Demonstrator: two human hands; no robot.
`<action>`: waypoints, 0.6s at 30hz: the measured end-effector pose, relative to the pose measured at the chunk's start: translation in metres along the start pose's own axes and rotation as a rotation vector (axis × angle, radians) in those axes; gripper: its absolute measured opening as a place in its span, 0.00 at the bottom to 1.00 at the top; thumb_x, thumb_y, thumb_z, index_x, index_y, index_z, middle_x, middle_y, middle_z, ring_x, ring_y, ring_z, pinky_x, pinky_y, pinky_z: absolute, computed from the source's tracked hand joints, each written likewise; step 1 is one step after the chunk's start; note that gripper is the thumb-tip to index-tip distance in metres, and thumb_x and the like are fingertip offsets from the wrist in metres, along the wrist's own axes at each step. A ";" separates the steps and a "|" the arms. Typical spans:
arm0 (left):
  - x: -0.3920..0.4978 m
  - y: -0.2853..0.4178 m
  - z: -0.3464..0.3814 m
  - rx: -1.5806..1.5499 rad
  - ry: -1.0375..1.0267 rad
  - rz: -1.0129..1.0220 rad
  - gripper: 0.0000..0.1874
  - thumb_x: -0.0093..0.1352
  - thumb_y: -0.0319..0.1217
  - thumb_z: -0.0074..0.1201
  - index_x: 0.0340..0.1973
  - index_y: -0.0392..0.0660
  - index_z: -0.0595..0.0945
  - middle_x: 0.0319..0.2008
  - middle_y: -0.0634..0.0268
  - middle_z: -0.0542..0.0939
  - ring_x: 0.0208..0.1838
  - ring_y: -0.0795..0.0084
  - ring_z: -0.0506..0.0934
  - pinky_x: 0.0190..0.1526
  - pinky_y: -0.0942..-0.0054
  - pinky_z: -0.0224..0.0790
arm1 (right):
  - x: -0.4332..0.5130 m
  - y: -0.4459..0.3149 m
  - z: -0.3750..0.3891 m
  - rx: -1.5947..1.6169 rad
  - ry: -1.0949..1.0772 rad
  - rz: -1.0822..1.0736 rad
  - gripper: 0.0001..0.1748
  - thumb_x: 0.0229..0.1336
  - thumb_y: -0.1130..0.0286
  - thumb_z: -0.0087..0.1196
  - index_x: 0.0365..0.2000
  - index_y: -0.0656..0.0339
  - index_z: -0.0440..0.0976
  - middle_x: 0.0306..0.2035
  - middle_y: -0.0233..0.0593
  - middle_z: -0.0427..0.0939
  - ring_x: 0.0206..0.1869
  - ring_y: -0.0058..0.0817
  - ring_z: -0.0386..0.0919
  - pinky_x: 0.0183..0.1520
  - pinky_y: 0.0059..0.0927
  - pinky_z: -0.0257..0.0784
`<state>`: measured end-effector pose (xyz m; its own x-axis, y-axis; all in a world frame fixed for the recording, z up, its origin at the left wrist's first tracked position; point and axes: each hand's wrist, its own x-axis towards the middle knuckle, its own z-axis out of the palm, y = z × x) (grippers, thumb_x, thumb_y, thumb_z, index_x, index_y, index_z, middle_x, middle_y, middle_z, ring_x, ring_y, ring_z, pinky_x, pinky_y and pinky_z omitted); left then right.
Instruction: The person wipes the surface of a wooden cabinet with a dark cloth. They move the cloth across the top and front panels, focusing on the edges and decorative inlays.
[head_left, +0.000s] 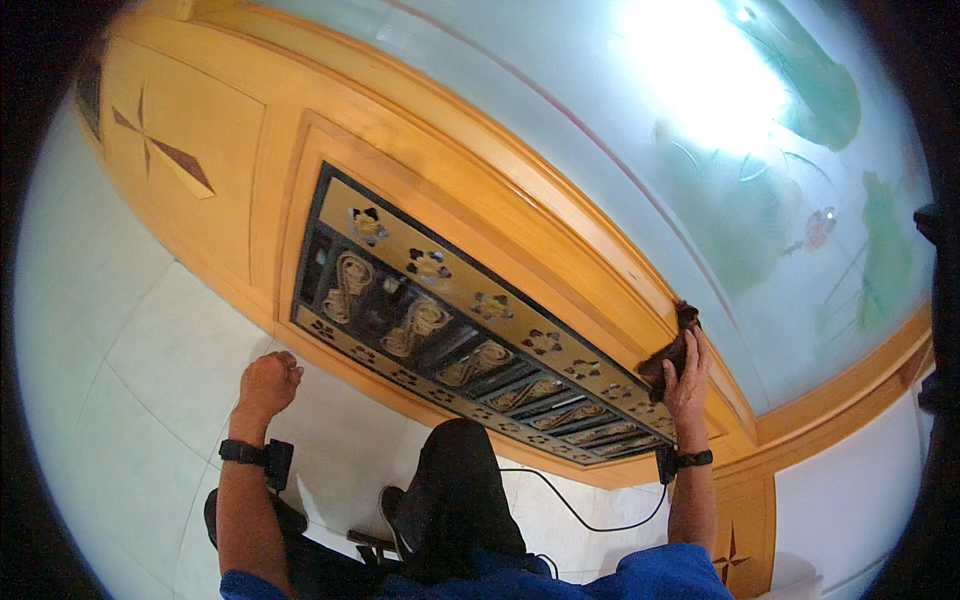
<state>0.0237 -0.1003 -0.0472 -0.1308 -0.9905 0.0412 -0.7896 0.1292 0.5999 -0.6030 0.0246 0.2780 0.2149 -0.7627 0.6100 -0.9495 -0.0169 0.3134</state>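
Note:
My right hand (685, 379) presses a dark brown cloth (671, 358) against the wooden ledge (592, 247) below a frosted glass panel (720, 202) painted with green leaves and a pink flower. My left hand (271, 380) hangs over the tiled floor with its fingers curled, and no object shows in it. Between the hands lies a dark metal grille (450, 319) with gold scrollwork and flower cutouts, set in the wooden frame. Both wrists carry black straps with small devices.
A wooden panel (232, 150) with a star inlay adjoins the grille at the left. My dark-trousered knee (461, 465) is close to the grille's lower edge. A black cable (570, 521) loops from the right wrist device. Pale tiles (142, 360) cover the floor.

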 end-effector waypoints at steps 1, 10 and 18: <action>0.000 0.001 0.001 0.004 -0.004 0.009 0.13 0.73 0.38 0.60 0.41 0.42 0.88 0.41 0.49 0.88 0.47 0.43 0.85 0.51 0.48 0.80 | -0.011 0.017 -0.002 -0.011 0.020 0.006 0.36 0.66 0.68 0.63 0.72 0.60 0.66 0.75 0.59 0.64 0.76 0.61 0.62 0.78 0.56 0.59; -0.001 -0.002 -0.001 0.048 -0.065 -0.022 0.13 0.74 0.38 0.60 0.41 0.41 0.88 0.43 0.49 0.88 0.48 0.43 0.85 0.52 0.48 0.80 | -0.028 0.044 -0.002 0.046 0.001 0.182 0.28 0.74 0.71 0.53 0.71 0.62 0.68 0.76 0.54 0.66 0.77 0.54 0.64 0.79 0.49 0.59; 0.002 -0.014 0.009 -0.017 0.016 0.044 0.12 0.72 0.37 0.63 0.42 0.42 0.89 0.40 0.49 0.89 0.47 0.44 0.86 0.50 0.50 0.81 | 0.091 -0.056 0.000 0.248 -0.101 0.011 0.26 0.82 0.59 0.41 0.68 0.65 0.72 0.73 0.54 0.70 0.75 0.54 0.68 0.78 0.48 0.61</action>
<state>0.0295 -0.1035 -0.0626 -0.1557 -0.9845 0.0806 -0.7730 0.1722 0.6106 -0.5305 -0.0441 0.3158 0.1921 -0.8242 0.5327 -0.9813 -0.1566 0.1117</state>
